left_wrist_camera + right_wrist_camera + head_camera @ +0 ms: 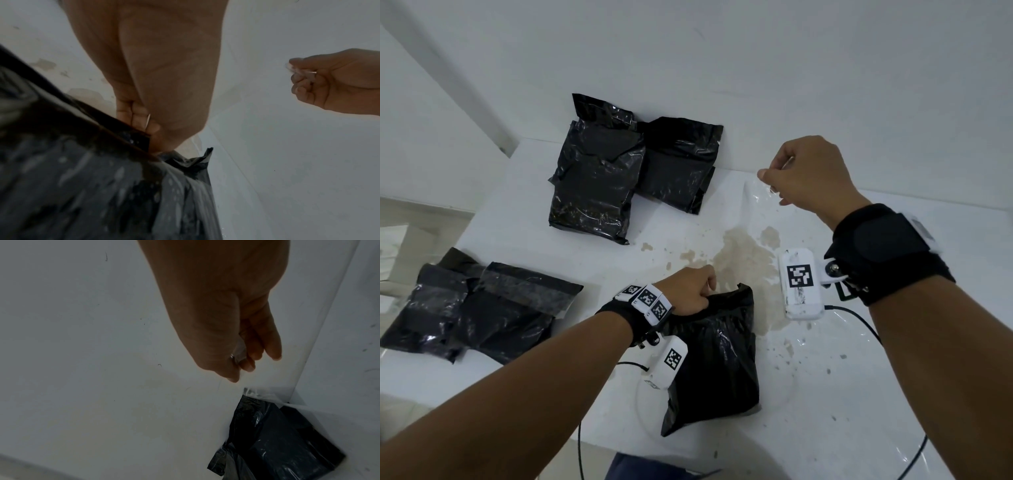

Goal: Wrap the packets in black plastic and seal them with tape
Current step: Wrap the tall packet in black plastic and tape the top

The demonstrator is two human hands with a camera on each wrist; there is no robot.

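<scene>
Left hand [690, 291] grips the packet [714, 363] fold; right hand [808, 174] pinches tape [755, 192] — lay it taut across that fold

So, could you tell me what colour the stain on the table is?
Light brown stain; clearest in the head view.

Left hand [156, 78] grips black plastic [92, 186]; right hand [337, 82] pinches tape [304, 73].

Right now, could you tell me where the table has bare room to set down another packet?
Bare table lies right of the unsealed bundle, below the brown stain. The left is crowded: taped packets at the wall and the near-left edge.
</scene>
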